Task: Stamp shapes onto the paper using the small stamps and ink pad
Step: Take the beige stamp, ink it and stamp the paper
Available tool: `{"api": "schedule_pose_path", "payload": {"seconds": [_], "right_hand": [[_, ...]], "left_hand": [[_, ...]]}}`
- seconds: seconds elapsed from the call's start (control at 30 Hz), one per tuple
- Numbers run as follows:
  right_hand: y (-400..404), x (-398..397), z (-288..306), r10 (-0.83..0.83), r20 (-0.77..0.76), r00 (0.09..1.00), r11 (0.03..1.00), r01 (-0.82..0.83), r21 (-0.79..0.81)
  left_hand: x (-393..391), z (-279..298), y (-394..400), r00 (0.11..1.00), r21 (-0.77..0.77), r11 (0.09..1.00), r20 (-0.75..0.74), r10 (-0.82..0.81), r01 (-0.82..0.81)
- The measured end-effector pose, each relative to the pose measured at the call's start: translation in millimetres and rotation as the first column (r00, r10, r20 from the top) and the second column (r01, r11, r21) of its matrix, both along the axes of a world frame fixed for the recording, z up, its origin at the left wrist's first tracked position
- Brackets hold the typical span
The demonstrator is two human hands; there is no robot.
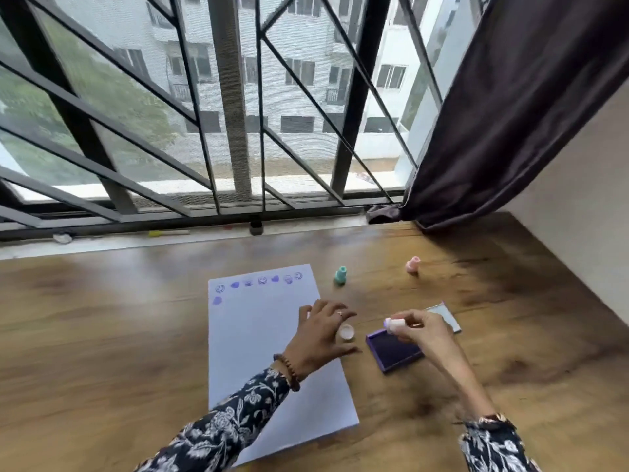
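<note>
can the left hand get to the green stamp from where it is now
Probably yes. The left hand rests open at the paper's right edge, and the green stamp stands upright on bare table just beyond its fingertips. Nothing lies between them; the ink pad sits off to the side.

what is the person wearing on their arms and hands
Both arms are in dark sleeves with a white floral print, left sleeve and right sleeve. The left wrist has a brown beaded bracelet, and a ring sits on one left finger. A watch or band shows at the right wrist.
</note>
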State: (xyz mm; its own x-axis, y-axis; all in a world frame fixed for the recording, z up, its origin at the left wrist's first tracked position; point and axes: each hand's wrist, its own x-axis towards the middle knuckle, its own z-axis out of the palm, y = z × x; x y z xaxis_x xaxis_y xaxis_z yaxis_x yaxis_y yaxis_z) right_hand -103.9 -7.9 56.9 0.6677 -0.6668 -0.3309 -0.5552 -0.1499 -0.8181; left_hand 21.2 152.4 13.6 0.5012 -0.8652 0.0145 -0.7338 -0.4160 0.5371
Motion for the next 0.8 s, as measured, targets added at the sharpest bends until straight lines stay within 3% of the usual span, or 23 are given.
{"api": "schedule_pose_path", "payload": {"seconds": [0.13, 0.27, 0.37, 0.47, 0.67, 0.8], "right_hand": [[-4.8, -7.5, 16.0, 0.102, -0.120, 0.987, 0.918, -0.140, -0.371], [2.8, -1.7, 10.6, 0.111, -0.220, 0.969, 0.719, -0.231, -0.656], [21.1, 3.1, -12.8, 0.184, -0.469, 0.864, 0.660, -0.462, -0.593], [19.7, 13.7, -14.9, 0.216, -0.520, 0.827, 0.616, -0.528, -0.584], [-13.7, 30.7, 3.6, 0.315, -0.602, 0.734, 0.773, -0.566, -0.286], [-1.5, 36.1, 7.7, 0.242, -0.555, 0.796, 0.812, -0.480, -0.334]], "left_hand": [[-20.5, -24.2, -22.2, 0.999, 0.074, 0.996, 0.007, -0.054, 0.053], [-30.6, -42.6, -27.2, 0.995, 0.088, 0.996, 0.088, -0.042, 0.035], [-33.0, -49.1, -27.6, 0.995, 0.080, 0.997, 0.098, -0.012, 0.004], [-34.3, -47.1, -28.3, 0.995, 0.081, 0.997, 0.104, -0.001, -0.007], [-28.6, -31.1, -8.4, 0.993, 0.070, 0.997, 0.114, 0.036, -0.044], [0.0, -25.0, 48.2, 0.967, -0.043, 0.978, 0.147, 0.210, -0.206]]}}
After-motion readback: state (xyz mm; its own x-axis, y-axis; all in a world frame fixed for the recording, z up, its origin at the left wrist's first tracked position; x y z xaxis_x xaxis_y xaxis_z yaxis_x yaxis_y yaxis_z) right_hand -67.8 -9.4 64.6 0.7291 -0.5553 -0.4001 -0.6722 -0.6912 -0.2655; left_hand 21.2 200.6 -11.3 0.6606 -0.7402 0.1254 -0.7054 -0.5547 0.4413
